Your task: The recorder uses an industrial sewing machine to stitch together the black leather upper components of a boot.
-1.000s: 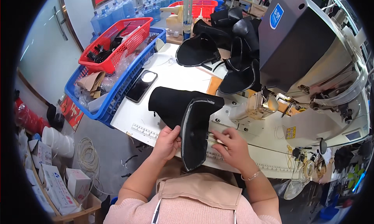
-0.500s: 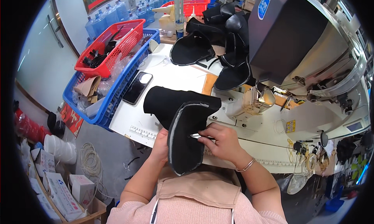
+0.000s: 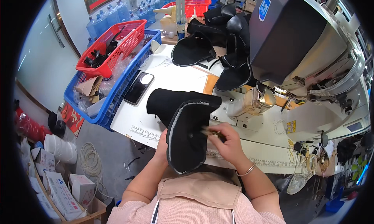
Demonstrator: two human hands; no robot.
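A black boot upper (image 3: 185,146) with a pale grey edge stands tilted over the near edge of the white sewing table (image 3: 171,74). My left hand (image 3: 161,148) grips its left edge, the fingers mostly hidden behind the material. On the other side, my right hand (image 3: 226,140) is closed around a small slim tool (image 3: 219,135), smeared by motion, so its kind cannot be made out. The tool's tip is close to the inner face of the upper. A sewing machine arm (image 3: 255,103) stands just beyond my right hand.
At the back lie several more black boot uppers (image 3: 193,48). A dark phone (image 3: 139,87) rests on the table's left side, beside a blue basket (image 3: 107,111) with a red basket (image 3: 103,70) on it. The large machine head (image 3: 288,33) looms at the right.
My right hand has drawn slightly to the right, and the tool's tip has come away from the upper's inner face. My left hand keeps its grip on the boot upper.
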